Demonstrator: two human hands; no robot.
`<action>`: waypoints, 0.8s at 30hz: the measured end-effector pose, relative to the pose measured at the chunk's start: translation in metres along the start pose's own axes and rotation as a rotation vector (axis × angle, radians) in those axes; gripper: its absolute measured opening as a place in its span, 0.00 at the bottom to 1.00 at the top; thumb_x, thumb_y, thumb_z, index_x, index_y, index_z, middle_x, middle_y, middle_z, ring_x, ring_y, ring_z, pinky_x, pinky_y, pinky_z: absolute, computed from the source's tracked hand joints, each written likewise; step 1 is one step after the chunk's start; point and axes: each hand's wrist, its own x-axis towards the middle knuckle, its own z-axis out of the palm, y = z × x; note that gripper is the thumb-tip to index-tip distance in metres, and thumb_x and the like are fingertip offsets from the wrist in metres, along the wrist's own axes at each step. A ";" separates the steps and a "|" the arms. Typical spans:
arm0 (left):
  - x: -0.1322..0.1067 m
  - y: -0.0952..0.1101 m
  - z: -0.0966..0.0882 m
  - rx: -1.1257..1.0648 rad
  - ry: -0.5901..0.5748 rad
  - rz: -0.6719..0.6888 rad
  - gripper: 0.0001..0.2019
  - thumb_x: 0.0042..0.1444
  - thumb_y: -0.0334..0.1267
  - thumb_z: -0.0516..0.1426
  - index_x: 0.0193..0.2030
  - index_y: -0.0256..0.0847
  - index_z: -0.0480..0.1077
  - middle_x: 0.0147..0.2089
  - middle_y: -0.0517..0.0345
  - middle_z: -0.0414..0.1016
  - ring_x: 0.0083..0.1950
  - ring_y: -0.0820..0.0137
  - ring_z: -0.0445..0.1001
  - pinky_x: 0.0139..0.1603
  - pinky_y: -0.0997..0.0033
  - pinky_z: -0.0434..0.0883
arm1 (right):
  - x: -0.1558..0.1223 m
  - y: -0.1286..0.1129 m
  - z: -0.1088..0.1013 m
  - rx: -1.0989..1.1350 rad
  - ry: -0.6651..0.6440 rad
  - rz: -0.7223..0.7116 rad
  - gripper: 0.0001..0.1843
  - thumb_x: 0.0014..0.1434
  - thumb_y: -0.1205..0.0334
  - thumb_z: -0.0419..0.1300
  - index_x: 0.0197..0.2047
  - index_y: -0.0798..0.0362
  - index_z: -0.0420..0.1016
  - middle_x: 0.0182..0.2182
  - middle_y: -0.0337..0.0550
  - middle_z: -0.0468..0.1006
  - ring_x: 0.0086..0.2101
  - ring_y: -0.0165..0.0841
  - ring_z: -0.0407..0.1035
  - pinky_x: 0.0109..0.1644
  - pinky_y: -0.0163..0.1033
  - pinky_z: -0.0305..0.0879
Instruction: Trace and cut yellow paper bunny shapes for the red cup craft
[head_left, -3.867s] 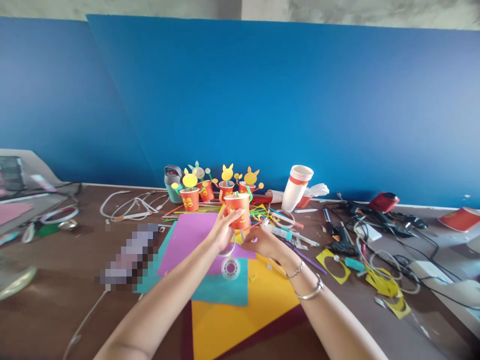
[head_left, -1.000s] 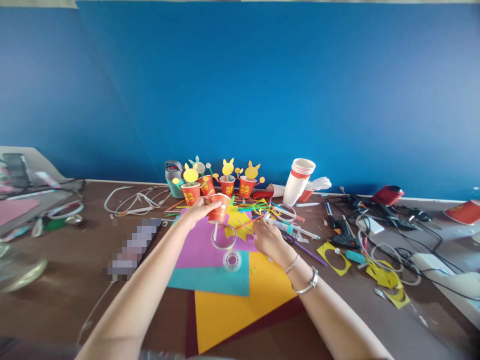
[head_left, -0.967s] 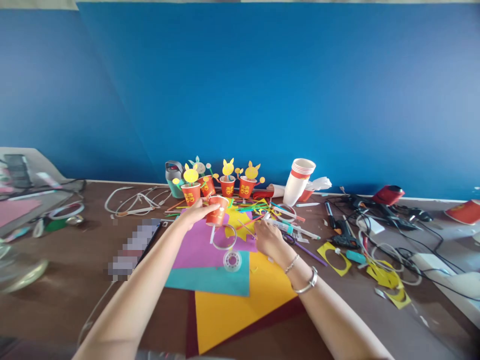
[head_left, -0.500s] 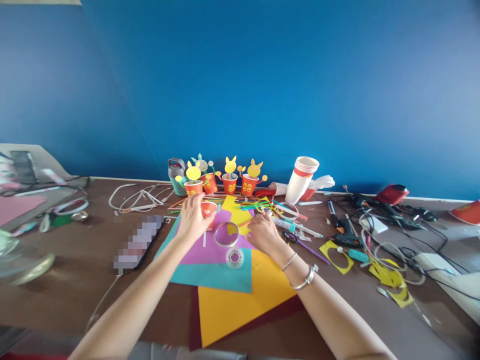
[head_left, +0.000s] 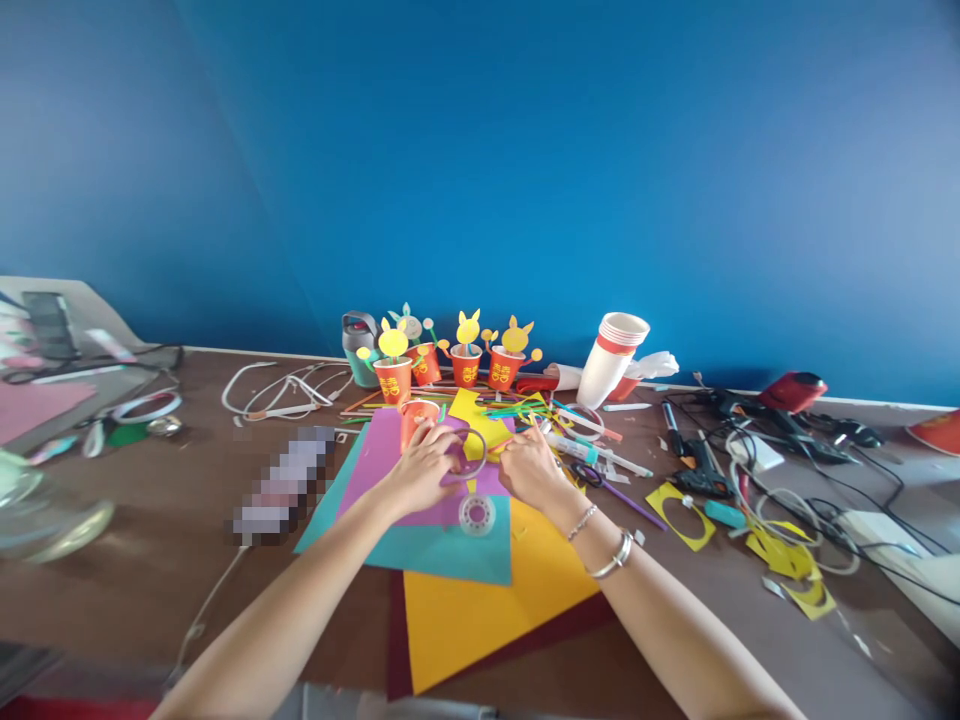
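Note:
My left hand [head_left: 421, 472] is closed on the near edge of a roll of tape [head_left: 484, 462], which stands tilted above the purple paper [head_left: 367, 470]. Just behind those fingers is a red paper cup [head_left: 411, 418], partly hidden by the hand. My right hand [head_left: 531, 468] is curled shut to the right of the tape; a thin orange strip shows by its fingertips, but I cannot make out what it grips. A smaller clear tape roll [head_left: 477, 514] lies flat on the teal paper [head_left: 450, 560], in front of both hands.
Red cups with yellow paper animal heads [head_left: 466, 370] line the back. Coloured straws [head_left: 517, 408] lie before them. A leaning stack of white cups [head_left: 604, 375] is behind my right hand. Scissors [head_left: 622, 500], a glue gun [head_left: 701, 470] and cables are rightward; a phone [head_left: 285, 485] is left.
My left hand has left the red cup and moved toward me and right, taking hold of the tape roll and tilting it up. My right hand stays closed in nearly the same place.

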 end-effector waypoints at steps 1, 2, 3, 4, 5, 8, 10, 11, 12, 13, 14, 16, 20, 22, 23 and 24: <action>0.000 -0.001 0.001 0.003 0.013 0.005 0.03 0.56 0.37 0.61 0.34 0.44 0.77 0.55 0.51 0.73 0.63 0.55 0.63 0.69 0.41 0.49 | -0.001 0.002 -0.001 0.014 -0.001 -0.017 0.12 0.57 0.68 0.55 0.31 0.57 0.81 0.30 0.52 0.82 0.38 0.42 0.72 0.53 0.47 0.55; 0.000 -0.002 0.003 0.011 0.040 0.001 0.04 0.58 0.36 0.60 0.35 0.44 0.77 0.55 0.51 0.73 0.64 0.55 0.63 0.69 0.40 0.49 | -0.003 0.004 -0.002 0.029 -0.002 -0.038 0.12 0.57 0.68 0.55 0.32 0.57 0.81 0.31 0.52 0.82 0.38 0.42 0.72 0.53 0.47 0.55; 0.000 -0.002 0.005 0.020 0.079 -0.013 0.05 0.58 0.36 0.59 0.36 0.44 0.77 0.56 0.50 0.73 0.64 0.54 0.63 0.69 0.39 0.50 | -0.006 0.005 -0.003 0.045 0.000 -0.061 0.13 0.58 0.68 0.54 0.33 0.57 0.81 0.32 0.53 0.82 0.39 0.43 0.72 0.53 0.47 0.55; 0.000 -0.003 0.007 0.028 0.122 -0.033 0.06 0.59 0.35 0.58 0.38 0.44 0.77 0.56 0.49 0.73 0.64 0.54 0.63 0.69 0.39 0.50 | -0.009 0.005 -0.003 0.060 0.001 -0.087 0.13 0.58 0.68 0.54 0.34 0.57 0.81 0.33 0.53 0.82 0.40 0.43 0.71 0.53 0.47 0.55; 0.000 -0.003 0.009 0.030 0.161 -0.050 0.06 0.59 0.34 0.57 0.40 0.44 0.77 0.56 0.48 0.73 0.64 0.53 0.62 0.68 0.38 0.51 | -0.012 0.006 -0.002 0.073 0.001 -0.111 0.13 0.59 0.68 0.53 0.34 0.58 0.81 0.34 0.54 0.82 0.41 0.43 0.71 0.54 0.47 0.55; 0.000 -0.004 0.011 -0.003 0.240 -0.031 0.07 0.60 0.33 0.56 0.42 0.45 0.75 0.56 0.50 0.73 0.65 0.54 0.63 0.68 0.38 0.53 | -0.021 0.007 0.002 0.101 0.002 -0.142 0.13 0.60 0.68 0.53 0.34 0.58 0.80 0.35 0.54 0.81 0.42 0.43 0.70 0.53 0.46 0.56; 0.001 -0.007 0.011 -0.071 0.275 0.045 0.06 0.62 0.34 0.55 0.41 0.45 0.74 0.53 0.51 0.74 0.63 0.57 0.65 0.67 0.43 0.57 | -0.025 0.010 0.006 0.109 0.020 -0.084 0.13 0.59 0.69 0.53 0.33 0.58 0.79 0.34 0.53 0.81 0.41 0.42 0.70 0.52 0.46 0.57; 0.001 -0.008 0.010 -0.112 0.297 0.076 0.05 0.63 0.35 0.55 0.40 0.44 0.73 0.52 0.52 0.75 0.61 0.59 0.67 0.66 0.47 0.59 | -0.027 0.011 0.008 0.122 0.039 -0.045 0.12 0.58 0.69 0.53 0.32 0.58 0.79 0.33 0.53 0.80 0.40 0.41 0.70 0.51 0.45 0.57; 0.001 -0.010 0.009 -0.149 0.322 0.090 0.05 0.63 0.35 0.55 0.40 0.43 0.72 0.50 0.52 0.76 0.59 0.61 0.69 0.64 0.51 0.62 | -0.028 0.013 0.009 0.150 0.065 -0.014 0.12 0.57 0.70 0.53 0.30 0.57 0.78 0.32 0.52 0.80 0.40 0.41 0.71 0.51 0.45 0.57; 0.001 -0.011 0.008 -0.177 0.349 0.082 0.05 0.64 0.36 0.54 0.39 0.43 0.71 0.48 0.52 0.77 0.57 0.62 0.71 0.63 0.53 0.64 | -0.028 0.015 0.010 0.203 0.105 0.010 0.10 0.55 0.70 0.54 0.29 0.57 0.77 0.32 0.51 0.80 0.40 0.40 0.71 0.51 0.45 0.58; 0.001 -0.012 0.008 -0.191 0.375 0.052 0.05 0.64 0.37 0.54 0.39 0.43 0.70 0.47 0.52 0.77 0.56 0.63 0.72 0.62 0.55 0.65 | -0.028 0.017 0.012 0.283 0.162 0.036 0.09 0.54 0.70 0.55 0.29 0.56 0.77 0.32 0.49 0.80 0.39 0.40 0.71 0.50 0.44 0.59; 0.001 -0.013 0.009 -0.180 0.419 -0.027 0.05 0.65 0.37 0.53 0.39 0.43 0.69 0.48 0.52 0.77 0.55 0.63 0.73 0.63 0.54 0.64 | -0.027 0.022 0.014 0.508 0.306 0.136 0.08 0.53 0.69 0.55 0.29 0.55 0.76 0.32 0.46 0.80 0.38 0.38 0.72 0.47 0.42 0.61; 0.000 -0.012 0.014 -0.141 0.476 -0.083 0.05 0.65 0.37 0.52 0.39 0.42 0.69 0.51 0.50 0.75 0.54 0.64 0.73 0.67 0.50 0.59 | -0.025 0.033 0.015 0.953 0.541 0.465 0.14 0.59 0.58 0.51 0.27 0.54 0.72 0.23 0.41 0.75 0.26 0.35 0.68 0.30 0.37 0.60; 0.000 -0.011 0.016 -0.125 0.480 -0.087 0.06 0.64 0.37 0.52 0.40 0.42 0.69 0.51 0.49 0.75 0.55 0.63 0.72 0.68 0.49 0.58 | -0.027 0.034 0.015 0.999 0.623 0.481 0.14 0.60 0.56 0.51 0.28 0.54 0.71 0.23 0.42 0.74 0.26 0.35 0.68 0.29 0.36 0.60; 0.000 -0.010 0.016 -0.111 0.473 -0.094 0.06 0.64 0.37 0.52 0.40 0.42 0.70 0.52 0.49 0.74 0.56 0.62 0.71 0.67 0.49 0.59 | -0.028 0.032 0.014 0.958 0.650 0.430 0.13 0.60 0.57 0.51 0.29 0.53 0.71 0.26 0.43 0.76 0.28 0.35 0.69 0.31 0.37 0.62; 0.000 -0.010 0.017 -0.088 0.464 -0.104 0.06 0.64 0.37 0.53 0.39 0.42 0.71 0.52 0.49 0.74 0.58 0.61 0.70 0.67 0.48 0.60 | -0.030 0.030 0.014 0.883 0.656 0.346 0.12 0.60 0.59 0.51 0.30 0.53 0.71 0.29 0.44 0.78 0.32 0.36 0.71 0.36 0.39 0.64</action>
